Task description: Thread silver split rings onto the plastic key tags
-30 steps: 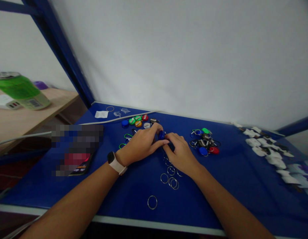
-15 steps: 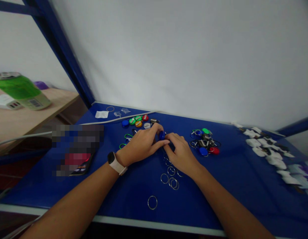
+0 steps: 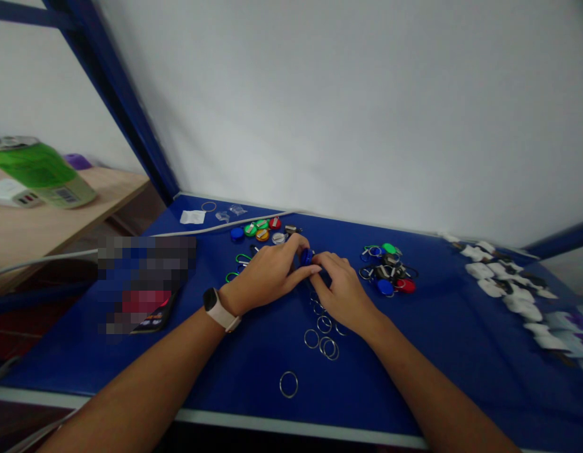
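My left hand (image 3: 267, 274), a watch on its wrist, pinches a small round blue key tag (image 3: 306, 256) between its fingertips. My right hand (image 3: 341, 292) meets it there, its fingertips on the tag's near side, and the fingers hide part of the tag. Below the hands lie several loose metal split rings (image 3: 311, 338), with one single ring (image 3: 288, 384) nearer the table's front edge. Round plastic tags in green, blue, orange and red (image 3: 256, 229) lie beyond my left hand. Green carabiner clips (image 3: 243, 258) sit by its knuckles. A heap of tags with rings and clips (image 3: 385, 270) lies right of my right hand.
The blue tabletop (image 3: 414, 352) has a white front edge. A phone (image 3: 152, 316), partly blurred out, lies to the left, below a white cable (image 3: 234, 223). Small white packets (image 3: 505, 289) line the right side. A green can (image 3: 39, 173) stands out left on a wooden surface.
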Demonstrator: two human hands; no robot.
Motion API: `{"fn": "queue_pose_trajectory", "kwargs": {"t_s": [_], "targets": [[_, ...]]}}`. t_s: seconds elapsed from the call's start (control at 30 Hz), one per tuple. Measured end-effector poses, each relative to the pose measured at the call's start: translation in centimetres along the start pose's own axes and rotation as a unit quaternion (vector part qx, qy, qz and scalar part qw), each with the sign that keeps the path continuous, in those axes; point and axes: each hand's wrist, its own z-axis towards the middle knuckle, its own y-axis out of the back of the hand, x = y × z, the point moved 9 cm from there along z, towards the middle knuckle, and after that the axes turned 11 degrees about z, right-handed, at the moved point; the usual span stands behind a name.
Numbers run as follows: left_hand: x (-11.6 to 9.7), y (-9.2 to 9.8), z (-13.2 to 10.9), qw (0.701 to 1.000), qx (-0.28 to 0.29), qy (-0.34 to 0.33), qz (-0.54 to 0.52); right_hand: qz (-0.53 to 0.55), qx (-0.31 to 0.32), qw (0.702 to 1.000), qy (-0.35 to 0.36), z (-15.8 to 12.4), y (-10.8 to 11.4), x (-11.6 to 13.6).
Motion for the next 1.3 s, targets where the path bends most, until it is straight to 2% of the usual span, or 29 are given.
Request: {"fn": "queue_pose_trajectory", "kwargs": {"t_s": [0.63, 1.03, 1.3], "targets": [[0.3, -0.3, 0.0, 1.000, 0.011, 0.008, -0.005, 0.003, -0.015, 1.000, 0.005, 0.0, 0.2, -0.1], [0.6, -0.6, -0.1, 1.000, 0.009, 0.009, -0.008, 0.015, -0.057, 0.998, 0.011, -0.1, 1.0, -0.1], [0.5, -0.7, 0.0, 1.000, 0.018, 0.008, 0.005, 0.007, -0.111, 0.994, 0.012, -0.2, 2.0, -0.1]]}}
